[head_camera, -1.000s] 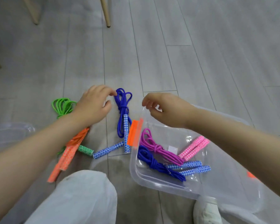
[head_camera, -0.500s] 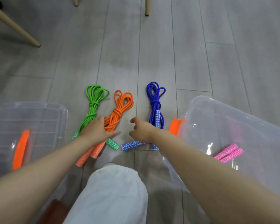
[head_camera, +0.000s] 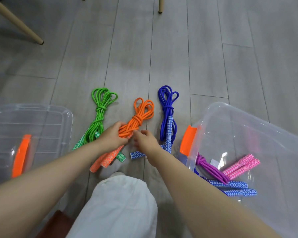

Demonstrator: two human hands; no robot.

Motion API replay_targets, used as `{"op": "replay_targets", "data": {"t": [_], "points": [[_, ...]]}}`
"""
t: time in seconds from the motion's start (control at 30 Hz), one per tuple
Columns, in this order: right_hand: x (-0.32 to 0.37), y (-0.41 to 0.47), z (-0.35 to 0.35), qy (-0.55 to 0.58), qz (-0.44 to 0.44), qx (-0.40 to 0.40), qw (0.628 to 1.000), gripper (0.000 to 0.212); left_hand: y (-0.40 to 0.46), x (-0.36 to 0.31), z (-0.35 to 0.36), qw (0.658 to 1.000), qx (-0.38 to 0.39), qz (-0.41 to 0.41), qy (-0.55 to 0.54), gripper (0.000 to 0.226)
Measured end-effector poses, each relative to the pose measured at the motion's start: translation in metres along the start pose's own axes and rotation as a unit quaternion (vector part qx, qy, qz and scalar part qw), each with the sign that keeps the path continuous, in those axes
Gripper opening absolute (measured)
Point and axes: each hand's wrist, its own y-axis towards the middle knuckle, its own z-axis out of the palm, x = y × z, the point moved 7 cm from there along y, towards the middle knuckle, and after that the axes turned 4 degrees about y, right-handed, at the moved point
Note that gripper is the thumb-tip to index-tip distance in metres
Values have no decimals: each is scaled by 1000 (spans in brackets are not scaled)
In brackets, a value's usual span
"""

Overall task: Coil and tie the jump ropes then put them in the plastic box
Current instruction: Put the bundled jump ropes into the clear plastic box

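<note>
The orange jump rope (head_camera: 136, 123), coiled and knotted, lies on the floor (head_camera: 162, 54) between the green jump rope (head_camera: 100, 115) and the blue jump rope (head_camera: 168, 115). The left hand (head_camera: 113, 137) has its grip clamped on the orange strands; the right hand (head_camera: 145, 140) hangs just beside, fingers loosely curled, holding nothing. The plastic box (head_camera: 248, 127) at the right holds a purple jump rope (head_camera: 212, 168) and another blue one.

Both forearms are bare, with no sleeves showing; pale grey-white cloth trousers (head_camera: 120, 203) cover the raised knee.
</note>
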Motion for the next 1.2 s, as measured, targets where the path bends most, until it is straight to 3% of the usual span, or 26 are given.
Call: {"op": "replay_targets", "data": {"t": [0.07,0.17,0.23,0.33,0.47,0.6,0.67,0.73,0.87,0.97,1.1,1.2], "points": [[-1,6,0,86,12,1,996,71,-6,-13,6,999,9,34,-30,48],[10,5,-7,140,-2,-3,990,31,-15,-33,17,996,-1,57,-71,57],[17,4,-17,179,-18,-21,983,17,-21,-46,26,993,-15,65,-99,65],[28,-2,-31,210,-35,-27,977,14,-31,-66,28,991,-37,89,-92,69],[53,-18,-40,237,-49,24,970,9,-43,-94,3,975,-79,193,-81,45],[82,-40,-49,202,-55,70,975,4,-43,-114,-42,955,-193,216,-58,23],[95,-56,-53,187,-44,107,976,1,-45,-138,-65,936,-242,254,-7,29],[108,-73,-59,177,-31,157,971,6,-49,-169,-80,903,-262,318,122,46],[129,-111,-79,104,-5,271,957,10,-53,-218,-69,807,-179,403,392,73],[136,-131,-103,34,22,304,952,11,-52,-241,-47,757,-123,425,481,77],[133,-150,-146,-59,50,336,939,16,-55,-269,-21,762,-49,434,479,75],[119,-156,-184,-125,79,342,928,18,-64,-289,9,772,22,434,464,61]]}}
